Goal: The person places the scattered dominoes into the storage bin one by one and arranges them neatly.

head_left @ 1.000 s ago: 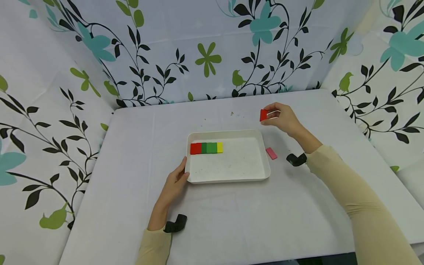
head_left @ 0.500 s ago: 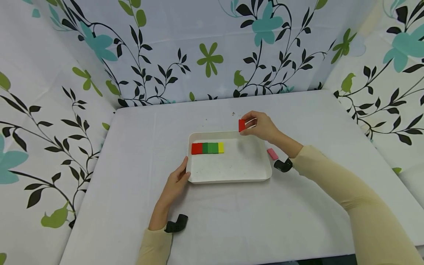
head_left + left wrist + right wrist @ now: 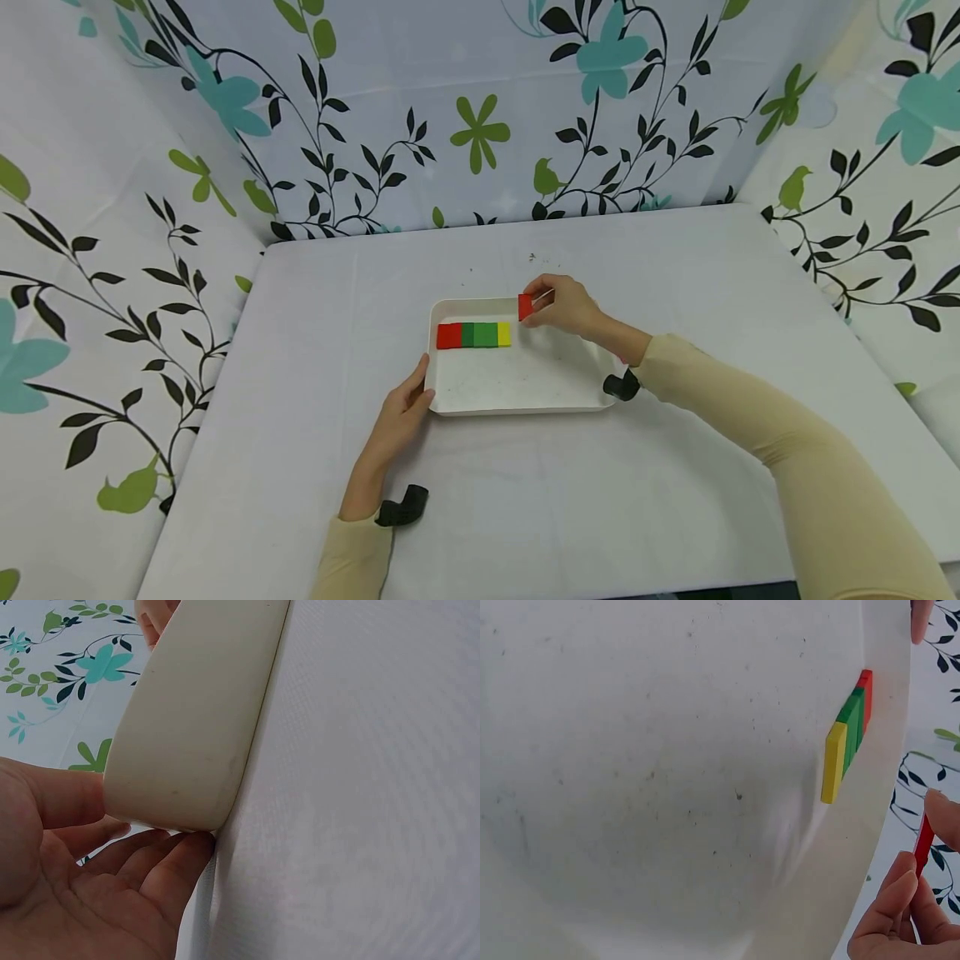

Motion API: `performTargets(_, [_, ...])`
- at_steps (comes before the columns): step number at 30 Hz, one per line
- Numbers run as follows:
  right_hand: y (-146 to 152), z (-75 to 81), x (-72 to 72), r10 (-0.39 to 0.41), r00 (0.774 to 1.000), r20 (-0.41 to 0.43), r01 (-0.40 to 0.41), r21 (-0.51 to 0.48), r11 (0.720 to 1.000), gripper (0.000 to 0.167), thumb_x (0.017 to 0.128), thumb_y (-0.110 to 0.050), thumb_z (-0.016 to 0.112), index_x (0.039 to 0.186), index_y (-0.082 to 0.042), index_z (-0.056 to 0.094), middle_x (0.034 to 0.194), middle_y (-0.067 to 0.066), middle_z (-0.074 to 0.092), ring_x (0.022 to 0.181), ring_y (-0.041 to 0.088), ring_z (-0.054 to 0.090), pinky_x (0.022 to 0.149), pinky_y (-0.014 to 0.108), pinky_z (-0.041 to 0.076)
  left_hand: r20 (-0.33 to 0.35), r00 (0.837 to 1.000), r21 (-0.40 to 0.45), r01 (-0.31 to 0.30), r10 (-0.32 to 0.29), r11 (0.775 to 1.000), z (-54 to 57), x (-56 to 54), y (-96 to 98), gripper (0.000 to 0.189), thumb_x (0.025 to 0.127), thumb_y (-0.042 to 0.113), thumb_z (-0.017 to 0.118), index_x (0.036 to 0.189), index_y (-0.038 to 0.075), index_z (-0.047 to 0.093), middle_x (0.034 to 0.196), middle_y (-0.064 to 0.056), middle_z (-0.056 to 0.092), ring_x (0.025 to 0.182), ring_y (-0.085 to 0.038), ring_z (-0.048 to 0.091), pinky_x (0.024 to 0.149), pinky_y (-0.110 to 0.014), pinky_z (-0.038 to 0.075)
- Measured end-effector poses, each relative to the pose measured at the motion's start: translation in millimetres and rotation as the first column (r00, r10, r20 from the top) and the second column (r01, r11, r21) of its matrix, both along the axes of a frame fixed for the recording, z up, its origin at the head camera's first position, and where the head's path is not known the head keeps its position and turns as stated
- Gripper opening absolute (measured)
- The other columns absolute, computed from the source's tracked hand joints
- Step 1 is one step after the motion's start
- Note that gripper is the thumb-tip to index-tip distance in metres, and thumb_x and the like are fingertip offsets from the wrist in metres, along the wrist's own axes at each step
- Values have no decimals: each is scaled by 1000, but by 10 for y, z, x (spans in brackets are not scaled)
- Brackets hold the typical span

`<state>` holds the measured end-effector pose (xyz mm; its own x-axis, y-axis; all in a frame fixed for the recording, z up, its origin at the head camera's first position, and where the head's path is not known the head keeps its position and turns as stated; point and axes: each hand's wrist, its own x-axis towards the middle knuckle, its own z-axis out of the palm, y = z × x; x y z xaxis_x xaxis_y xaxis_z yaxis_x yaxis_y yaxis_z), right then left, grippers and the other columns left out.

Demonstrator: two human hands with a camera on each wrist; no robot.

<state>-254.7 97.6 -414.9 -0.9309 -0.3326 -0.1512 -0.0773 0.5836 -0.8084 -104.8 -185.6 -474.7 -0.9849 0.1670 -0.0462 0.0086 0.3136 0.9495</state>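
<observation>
A shallow white tray (image 3: 525, 392) lies on the table. My left hand (image 3: 397, 421) holds its left side near the front corner; in the left wrist view the thumb (image 3: 67, 796) is at the rim and the fingers are against the lower edge. Over the tray's back edge, my right hand (image 3: 566, 307) pinches a flat red block (image 3: 525, 307) upright between thumb and fingertips. Inside the tray, red, green and yellow blocks stand side by side in a row, the yellow block (image 3: 504, 335) at the right end. The held block is apart from this row.
The white-covered table (image 3: 570, 492) extends around the tray. Small dark specks dot the tray floor. A pink block by the tray's right side is almost wholly hidden behind the right wrist. Patterned cloth (image 3: 420, 83) hangs behind and at both sides.
My right hand has carried the red block leftward and toward me, from beyond the tray's right back corner to its back edge. The left hand stays at the tray.
</observation>
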Motion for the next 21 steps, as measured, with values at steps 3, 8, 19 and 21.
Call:
performTargets(3, [-25,-64,-20,4,1000,-13,-4,21,1000,49,75,-11,84,119,-5,62,115,11,64,97,23,62,80,28,53,2,1000,4,-1,1,1000,-10,-1,-2,58,102,5,47,154,1,20,162,-10,19,149,-27,24,117,-36,26])
performTargets(8, [-67,-138,-43,16,999,-29,-15,46,999,48,75,-11,84,117,-5,63,112,11,64,95,23,62,82,29,53,-12,1000,8,2,-2,1000,-14,-1,2,58,102,6,47,154,0,21,162,-13,19,148,-29,24,117,-39,26])
performTargets(19, [-161,-154,-6,60,998,-32,-57,110,992,51,71,-10,87,116,-2,64,105,12,66,89,21,61,80,27,49,-7,1000,17,5,-4,1000,-9,-5,2,59,103,7,47,154,1,20,162,-13,18,148,-30,23,116,-38,25])
performTargets(21, [-170,-153,1,62,998,-34,-58,118,991,51,70,-9,87,115,-2,65,104,12,66,88,21,61,80,27,49,-4,1000,21,2,-2,1000,-5,-1,2,59,103,6,47,154,1,20,163,-13,18,148,-30,23,116,-38,26])
